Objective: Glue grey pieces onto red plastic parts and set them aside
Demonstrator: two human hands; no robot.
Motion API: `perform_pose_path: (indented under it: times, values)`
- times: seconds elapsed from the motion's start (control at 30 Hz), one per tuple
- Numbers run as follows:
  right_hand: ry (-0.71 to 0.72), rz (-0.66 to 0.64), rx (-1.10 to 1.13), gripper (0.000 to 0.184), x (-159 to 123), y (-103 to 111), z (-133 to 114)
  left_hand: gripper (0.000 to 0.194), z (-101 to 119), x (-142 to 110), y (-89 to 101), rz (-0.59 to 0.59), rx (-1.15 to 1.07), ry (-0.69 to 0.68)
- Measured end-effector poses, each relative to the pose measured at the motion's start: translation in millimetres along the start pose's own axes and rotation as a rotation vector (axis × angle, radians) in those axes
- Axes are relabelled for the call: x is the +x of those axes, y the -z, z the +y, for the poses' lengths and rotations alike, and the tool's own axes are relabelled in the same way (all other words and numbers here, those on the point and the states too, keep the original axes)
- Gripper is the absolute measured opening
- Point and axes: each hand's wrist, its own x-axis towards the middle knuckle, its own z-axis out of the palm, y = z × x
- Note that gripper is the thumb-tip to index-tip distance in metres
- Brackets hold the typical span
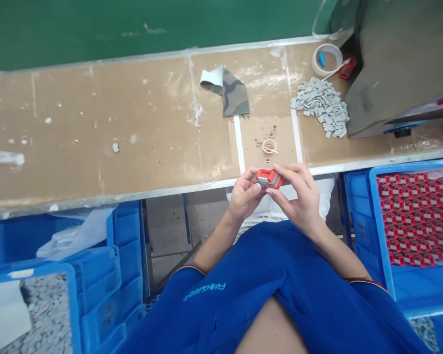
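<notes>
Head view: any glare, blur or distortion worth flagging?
Head view: pale glare on the bench top, right of centre; wide-angle bowing along the bench's front edge; left hand, right hand and red part look fairly sharp, without heavy motion blur.

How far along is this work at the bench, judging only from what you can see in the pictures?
Done-looking: the blue plastic crate on the right holds many red-and-white parts in neat rows. In hand: a red rectangular plastic part is held between the left hand and right hand. Apparently left: a heap of small grey rectangular pieces lies loose on the tan bench. The exact amount I cannot tell.
</notes>
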Motion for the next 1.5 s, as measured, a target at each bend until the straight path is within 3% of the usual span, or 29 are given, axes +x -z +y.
perform_pose_path:
  times: [0.07,0.17,0.23,0.33,0.43,0.6,0.77,0.93,1.03,1.13,1.23,1.33,1.4,1.5]
  values:
    - [0.003,0.04,-0.046,0.048,-6,8,-7,0.042,8,1,-4.5,-0.08,0.011,0.033]
    - [0.014,0.074,-0.129,0.051,-16,22,-19,0.039,27,4,-10.2,-0.241,0.222,0.03]
    - [0.007,0.092,-0.176,0.055,-23,31,-28,0.035,44,5,-15.7,-0.278,0.456,-0.108]
    - [-0.01,0.153,-0.22,0.059,-31,45,-41,0.02,70,7,-29.8,-0.282,0.84,-0.448]
    - [-0.024,0.22,-0.259,0.06,-37,56,-52,0.013,86,11,-49.6,-0.382,1.076,-0.672]
    - [-0.061,0.274,-0.343,0.056,-38,79,-63,0.015,89,27,-81.9,-0.518,1.099,-0.851]
    - [-0.131,0.236,-0.353,0.044,-35,108,-63,0.021,83,41,-105.9,-0.591,1.084,-0.899]
    - [-0.253,0.172,-0.331,0.045,-41,139,-48,0.022,66,67,-134.3,-0.696,1.09,-0.926]
    - [-0.326,0.137,-0.29,0.038,-50,166,-16,0.02,55,86,-154.9,-0.837,1.178,-0.853]
    - [-0.47,0.215,-0.327,0.028,-57,208,48,0.026,49,100,-165.0,-0.895,1.239,-0.701]
    - [-0.7,0.381,-0.475,0.025,-53,252,134,0.023,47,108,-159.4,-0.829,1.304,-0.592]
    - [-0.796,0.425,-0.511,0.026,-38,279,210,0.022,46,110,-146.5,-0.771,1.399,-0.502]
    - [-0.83,0.428,-0.527,0.027,-28,286,244,0.025,45,109,-139.1,-0.742,1.445,-0.426]
    - [-0.859,0.436,-0.57,0.031,-20,289,272,0.029,43,107,-133.7,-0.679,1.494,-0.316]
